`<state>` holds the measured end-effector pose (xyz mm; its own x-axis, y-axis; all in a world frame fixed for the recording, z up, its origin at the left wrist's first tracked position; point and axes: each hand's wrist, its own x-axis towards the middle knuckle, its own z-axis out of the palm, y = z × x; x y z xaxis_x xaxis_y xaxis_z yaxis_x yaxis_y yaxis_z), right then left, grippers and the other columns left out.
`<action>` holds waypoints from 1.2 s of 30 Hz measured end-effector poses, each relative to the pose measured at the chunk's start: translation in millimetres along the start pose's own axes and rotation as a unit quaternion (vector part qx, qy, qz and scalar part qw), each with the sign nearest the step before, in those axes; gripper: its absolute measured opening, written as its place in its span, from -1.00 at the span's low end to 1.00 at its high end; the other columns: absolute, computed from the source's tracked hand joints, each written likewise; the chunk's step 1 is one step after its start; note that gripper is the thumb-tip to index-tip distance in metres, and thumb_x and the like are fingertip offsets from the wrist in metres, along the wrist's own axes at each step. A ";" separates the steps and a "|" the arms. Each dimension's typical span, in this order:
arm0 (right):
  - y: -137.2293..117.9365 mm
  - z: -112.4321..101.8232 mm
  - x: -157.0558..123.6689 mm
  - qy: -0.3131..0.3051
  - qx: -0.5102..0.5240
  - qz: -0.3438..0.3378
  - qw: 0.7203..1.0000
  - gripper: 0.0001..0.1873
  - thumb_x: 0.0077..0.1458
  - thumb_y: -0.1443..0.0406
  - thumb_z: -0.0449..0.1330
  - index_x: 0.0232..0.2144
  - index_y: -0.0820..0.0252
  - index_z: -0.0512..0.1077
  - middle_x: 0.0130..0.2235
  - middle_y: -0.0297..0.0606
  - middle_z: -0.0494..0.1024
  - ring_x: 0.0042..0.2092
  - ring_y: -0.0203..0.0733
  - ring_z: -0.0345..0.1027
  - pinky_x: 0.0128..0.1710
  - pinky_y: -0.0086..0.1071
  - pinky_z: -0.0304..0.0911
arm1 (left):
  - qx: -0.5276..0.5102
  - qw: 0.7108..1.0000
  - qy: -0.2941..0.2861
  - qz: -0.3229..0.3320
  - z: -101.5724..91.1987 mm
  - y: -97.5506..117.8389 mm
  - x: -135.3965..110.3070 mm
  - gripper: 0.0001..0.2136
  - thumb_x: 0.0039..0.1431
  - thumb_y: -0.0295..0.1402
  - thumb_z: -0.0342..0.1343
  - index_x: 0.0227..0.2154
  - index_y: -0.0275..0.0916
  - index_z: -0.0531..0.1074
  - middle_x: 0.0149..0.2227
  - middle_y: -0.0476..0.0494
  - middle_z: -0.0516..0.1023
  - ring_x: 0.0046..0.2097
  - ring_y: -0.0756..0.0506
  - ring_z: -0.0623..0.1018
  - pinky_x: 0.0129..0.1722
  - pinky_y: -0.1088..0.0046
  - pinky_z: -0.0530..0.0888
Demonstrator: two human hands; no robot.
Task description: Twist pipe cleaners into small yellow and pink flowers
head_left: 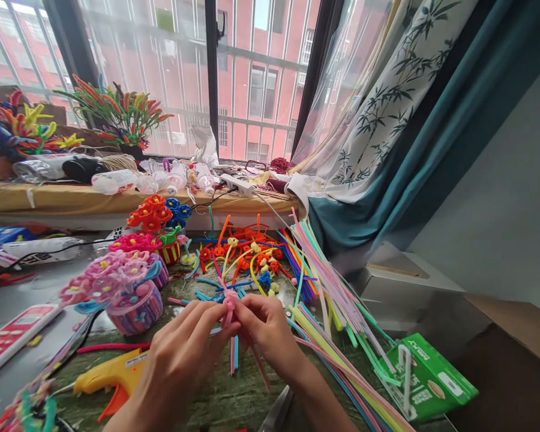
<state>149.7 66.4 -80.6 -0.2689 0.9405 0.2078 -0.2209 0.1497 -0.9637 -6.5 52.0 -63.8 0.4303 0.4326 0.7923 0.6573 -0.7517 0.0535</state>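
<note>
Between my two hands is a pink pipe cleaner (229, 300), bent into small loops, with one end sticking up and a stem hanging below. My left hand (184, 339) pinches it from the left, the fingers pressed together. From the other side my right hand (265, 330) grips the same piece between thumb and fingers. Under the left wrist lies a yellow hot glue gun (112, 375). Scissors (276, 411) rest partly hidden beside my right forearm. Behind the hands are orange and yellow pipe cleaner pieces (252, 246).
Bundles of long pipe cleaners (328, 282) spread along the right, near a green box (436, 378) and a cardboard carton (400, 276). Pots of pipe cleaner flowers (132, 306) stand left. Plastic bottles (114, 181) lie on the windowsill (72, 197). A black cord crosses the left side.
</note>
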 end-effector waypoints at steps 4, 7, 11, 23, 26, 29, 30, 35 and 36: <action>0.1 -1.9 -0.5 0.008 -0.116 -0.018 0.993 -0.69 0.15 0.14 0.15 -0.48 0.27 0.42 -0.57 -0.39 0.32 -0.56 -0.37 0.15 -0.57 -0.50 0.05 | 0.001 1.000 0.005 -0.020 0.2 -3.3 -1.2 -0.91 0.27 -0.55 -0.01 -0.23 -0.32 0.38 -0.34 -0.12 0.49 -0.32 -0.02 0.50 -0.25 0.52 0.40; -1.7 -2.5 -1.2 0.023 -0.225 -0.074 0.971 -0.79 0.15 0.25 0.14 -0.47 0.25 0.44 -0.53 -0.39 0.35 -0.49 -0.35 0.16 -0.49 -0.48 0.06 | -0.017 0.999 -0.015 -0.042 1.7 -4.6 -1.5 -0.90 0.28 -0.51 -0.02 -0.27 -0.29 0.39 -0.37 -0.09 0.48 -0.35 -0.03 0.49 -0.30 0.51 0.39; -3.3 -2.9 -2.1 0.031 -0.302 -0.115 0.946 -0.80 0.13 0.36 0.12 -0.53 0.23 0.38 -0.54 -0.42 0.31 -0.48 -0.36 0.13 -0.46 -0.47 0.04 | -0.017 0.996 -0.030 -0.085 4.4 -4.1 -1.2 -0.87 0.27 -0.44 -0.01 -0.39 -0.25 0.40 -0.45 -0.04 0.46 -0.41 -0.03 0.47 -0.37 0.49 0.36; -9.2 -3.6 -3.3 0.011 -0.299 -0.107 0.948 -0.80 0.07 0.38 0.13 -0.59 0.22 0.34 -0.56 -0.45 0.26 -0.50 -0.37 0.09 -0.47 -0.47 0.01 | -0.086 0.989 -0.034 -0.115 0.9 -1.5 0.3 -0.83 0.23 -0.43 0.01 -0.44 -0.23 0.46 -0.50 -0.02 0.53 -0.49 0.01 0.51 -0.46 0.60 0.39; -12.4 -5.3 -3.3 0.008 -0.288 -0.104 0.952 -0.81 0.07 0.37 0.14 -0.57 0.23 0.35 -0.56 -0.44 0.26 -0.49 -0.37 0.09 -0.47 -0.48 0.01 | -0.109 0.986 -0.042 -0.121 -2.4 -1.7 3.4 -0.84 0.22 -0.43 0.02 -0.43 -0.23 0.48 -0.50 0.00 0.54 -0.50 0.02 0.51 -0.47 0.62 0.39; -13.9 -7.0 -2.9 -0.012 -0.280 -0.103 0.954 -0.81 0.08 0.36 0.14 -0.56 0.23 0.37 -0.55 -0.44 0.27 -0.49 -0.36 0.09 -0.48 -0.48 0.01 | -0.127 0.983 -0.051 -0.125 -3.2 -1.1 4.7 -0.83 0.21 -0.44 0.02 -0.44 -0.23 0.47 -0.53 0.02 0.52 -0.52 0.04 0.49 -0.49 0.64 0.37; -14.0 -7.2 -2.8 -0.020 -0.281 -0.104 0.954 -0.81 0.09 0.36 0.14 -0.57 0.22 0.37 -0.55 -0.44 0.27 -0.49 -0.36 0.09 -0.48 -0.48 0.01 | -0.129 0.982 -0.050 -0.129 -3.0 -0.6 4.6 -0.83 0.21 -0.45 0.03 -0.45 -0.23 0.47 -0.54 0.02 0.51 -0.53 0.04 0.48 -0.50 0.64 0.37; -14.2 -7.7 -2.4 -0.036 -0.294 -0.104 0.950 -0.82 0.10 0.38 0.13 -0.54 0.22 0.38 -0.54 -0.44 0.28 -0.49 -0.36 0.09 -0.48 -0.46 0.00 | -0.149 0.974 -0.054 -0.164 -2.6 0.3 3.8 -0.83 0.19 -0.41 0.04 -0.49 -0.22 0.46 -0.56 0.02 0.50 -0.54 0.03 0.45 -0.50 0.62 0.35; -14.3 -7.8 -2.4 -0.038 -0.291 -0.104 0.950 -0.83 0.10 0.38 0.13 -0.53 0.22 0.38 -0.53 -0.44 0.28 -0.49 -0.36 0.09 -0.48 -0.46 0.00 | -0.157 0.969 -0.070 -0.178 -3.2 -0.4 3.7 -0.83 0.18 -0.38 0.05 -0.50 -0.22 0.46 -0.57 0.03 0.48 -0.55 0.02 0.43 -0.52 0.61 0.34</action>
<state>160.8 64.3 -68.6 -0.3481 0.8503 0.3948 0.2731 0.4948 -0.8250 -7.2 52.3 -58.9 0.3052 0.7398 0.5996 0.5682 -0.6468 0.5088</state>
